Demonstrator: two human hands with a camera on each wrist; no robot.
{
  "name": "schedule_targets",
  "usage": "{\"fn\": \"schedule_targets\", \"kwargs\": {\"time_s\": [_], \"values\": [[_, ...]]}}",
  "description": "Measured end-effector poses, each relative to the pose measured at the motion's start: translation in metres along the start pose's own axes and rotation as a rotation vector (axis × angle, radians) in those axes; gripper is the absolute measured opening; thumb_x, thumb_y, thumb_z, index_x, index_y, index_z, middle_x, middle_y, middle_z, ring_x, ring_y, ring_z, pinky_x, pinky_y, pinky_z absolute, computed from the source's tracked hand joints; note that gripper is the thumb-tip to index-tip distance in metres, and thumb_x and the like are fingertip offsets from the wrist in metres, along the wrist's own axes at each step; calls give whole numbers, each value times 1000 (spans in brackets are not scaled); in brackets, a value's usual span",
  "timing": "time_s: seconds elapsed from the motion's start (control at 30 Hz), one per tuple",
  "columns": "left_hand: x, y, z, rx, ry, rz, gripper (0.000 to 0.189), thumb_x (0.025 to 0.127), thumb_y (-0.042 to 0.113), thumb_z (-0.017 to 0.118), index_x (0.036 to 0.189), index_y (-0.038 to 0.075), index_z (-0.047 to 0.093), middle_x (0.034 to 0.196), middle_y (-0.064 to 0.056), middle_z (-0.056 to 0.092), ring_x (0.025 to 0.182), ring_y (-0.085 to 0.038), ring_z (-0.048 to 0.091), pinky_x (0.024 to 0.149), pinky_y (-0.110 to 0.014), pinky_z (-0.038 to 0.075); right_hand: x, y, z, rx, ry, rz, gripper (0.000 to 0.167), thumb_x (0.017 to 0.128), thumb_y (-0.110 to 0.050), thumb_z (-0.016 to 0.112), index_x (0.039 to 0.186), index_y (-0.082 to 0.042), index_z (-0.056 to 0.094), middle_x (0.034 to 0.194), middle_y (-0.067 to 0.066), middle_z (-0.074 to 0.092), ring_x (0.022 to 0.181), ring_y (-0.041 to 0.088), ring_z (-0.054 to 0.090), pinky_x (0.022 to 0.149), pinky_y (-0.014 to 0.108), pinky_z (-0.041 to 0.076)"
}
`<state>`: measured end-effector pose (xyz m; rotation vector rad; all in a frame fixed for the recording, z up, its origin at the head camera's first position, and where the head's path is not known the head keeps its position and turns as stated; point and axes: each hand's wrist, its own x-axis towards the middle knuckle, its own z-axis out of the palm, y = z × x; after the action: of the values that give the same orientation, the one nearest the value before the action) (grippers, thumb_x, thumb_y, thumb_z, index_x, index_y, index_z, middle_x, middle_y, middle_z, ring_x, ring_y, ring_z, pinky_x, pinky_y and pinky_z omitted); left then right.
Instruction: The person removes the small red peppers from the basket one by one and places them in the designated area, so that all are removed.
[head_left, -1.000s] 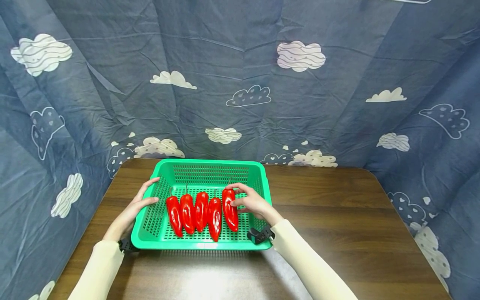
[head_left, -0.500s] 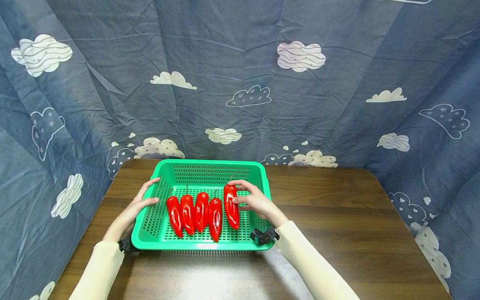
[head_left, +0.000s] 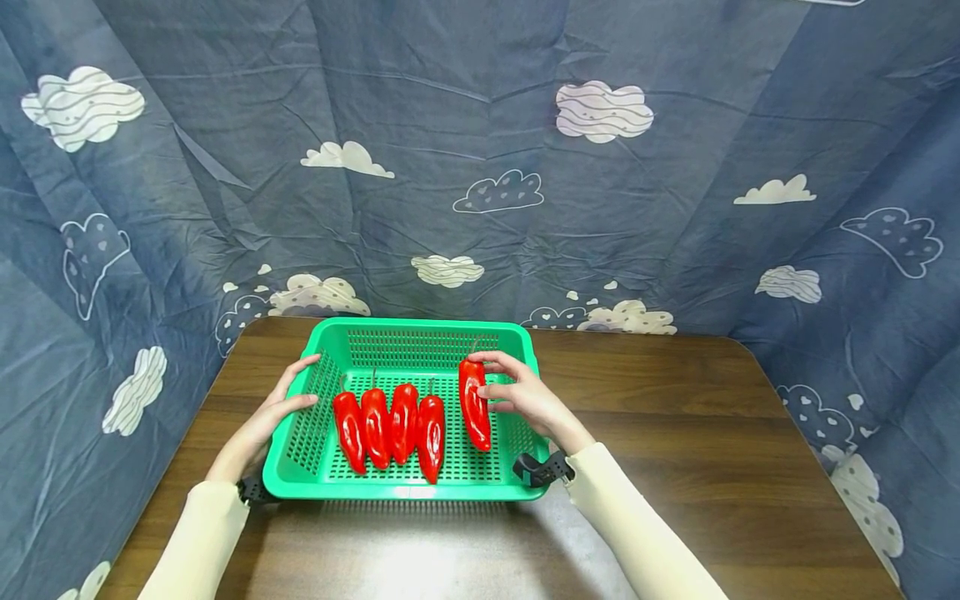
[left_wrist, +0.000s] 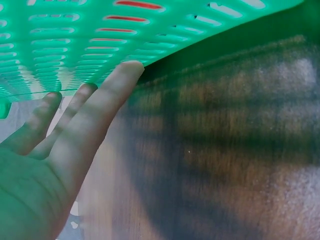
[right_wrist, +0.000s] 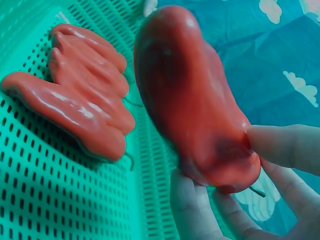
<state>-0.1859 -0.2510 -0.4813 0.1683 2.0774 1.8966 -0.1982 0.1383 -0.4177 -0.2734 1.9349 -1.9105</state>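
Observation:
My right hand (head_left: pixel 525 398) pinches a glossy red pepper (head_left: pixel 474 408) near its stem end, over the right part of the green basket (head_left: pixel 408 492). In the right wrist view this pepper (right_wrist: pixel 190 100) stands tilted between the thumb and fingers, the thin stem beside the fingertips. Several more red peppers (head_left: pixel 403 421) lie side by side on the basket floor, to its left. My left hand (head_left: pixel 262 421) rests at the basket's left side. In the left wrist view its straight fingers (left_wrist: pixel 95 112) reach up against the slotted wall; nothing else shows in it.
The basket stands on a brown wooden table (head_left: pixel 645 433), toward its left half. A dark blue curtain (head_left: pixel 510 225) with white cloud prints hangs behind the table and along both sides. Black straps (head_left: pixel 543 469) circle both wrists.
My right hand has moved right and toward the basket's back with the pepper, away from the row of others. The left hand and basket have stayed in place.

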Motion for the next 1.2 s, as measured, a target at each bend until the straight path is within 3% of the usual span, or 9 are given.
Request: {"fn": "schedule_targets", "kwargs": {"time_s": [0.1,0.23,0.5,0.77,0.97,1.2], "values": [[0,0,0,20,3,11,64,98,20,48,152,31,15,155,-8,-7,126,-42,24,91,-47,35,-3,-3,-5,-19,-7,-28,51,87,3,57,137,-2,47,131,22,43,91,21,58,78,39,50],[0,1,1,12,5,7,64,98,20,48,152,31,15,155,-7,-6,127,-42,24,92,-50,35,-6,-5,-11,-39,1,-47,51,88,2,57,137,-3,47,130,22,43,94,22,58,78,39,50],[0,1,2,47,25,47,66,97,18,50,153,27,16,157,-7,-7,138,-35,-5,100,-69,6,-15,-10,-29,-49,25,-60,52,89,1,58,139,-2,45,131,23,42,92,22,60,81,40,50],[-1,2,2,28,16,25,66,97,17,49,152,28,15,156,-5,-10,137,-38,0,101,-66,13,-27,-9,-48,-32,63,-54,53,90,1,57,140,-4,43,132,22,42,92,20,60,80,37,51],[0,2,2,34,19,46,66,97,17,49,153,25,15,156,-7,-9,137,-37,-4,100,-68,9,-32,-4,-60,-11,78,-81,52,90,2,55,140,0,41,130,23,44,89,19,61,78,36,52],[0,0,1,24,18,22,65,98,19,48,153,28,15,155,-8,-5,132,-41,15,96,-57,29,-37,4,-72,8,88,-104,51,91,3,52,140,3,38,126,21,46,90,19,61,79,39,52]]}}
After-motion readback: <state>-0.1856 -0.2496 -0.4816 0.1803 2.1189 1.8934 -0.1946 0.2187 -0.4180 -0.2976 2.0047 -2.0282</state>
